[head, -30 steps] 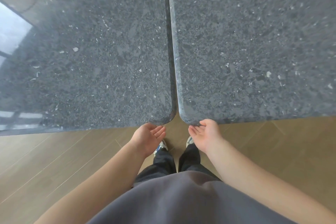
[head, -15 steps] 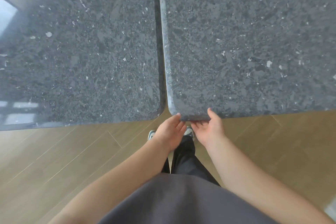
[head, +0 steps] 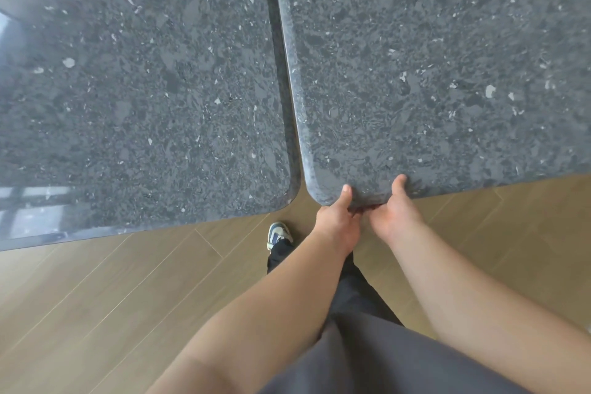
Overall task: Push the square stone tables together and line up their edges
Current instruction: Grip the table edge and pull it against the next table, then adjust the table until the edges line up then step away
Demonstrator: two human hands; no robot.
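Observation:
Two dark speckled stone tables stand side by side, touching along a narrow seam. The left table (head: 144,89) reaches nearer to me; its near edge sits lower in view than that of the right table (head: 447,73). Both hands hold the right table's near edge by its rounded near-left corner. My left hand (head: 339,217) has its thumb on top and its fingers curled under the edge. My right hand (head: 393,211) grips the same way just to the right, thumb on the stone, fingers hidden beneath.
Light wooden plank floor (head: 128,297) lies below the tables on my side. One of my shoes (head: 279,233) shows near the left table's corner. Window light reflects off the left table's glossy top at the far left.
My left hand left the left table's corner and moved right onto the right table's edge. Both hands went from touching the edge to gripping it with thumbs on top. The view shifted left.

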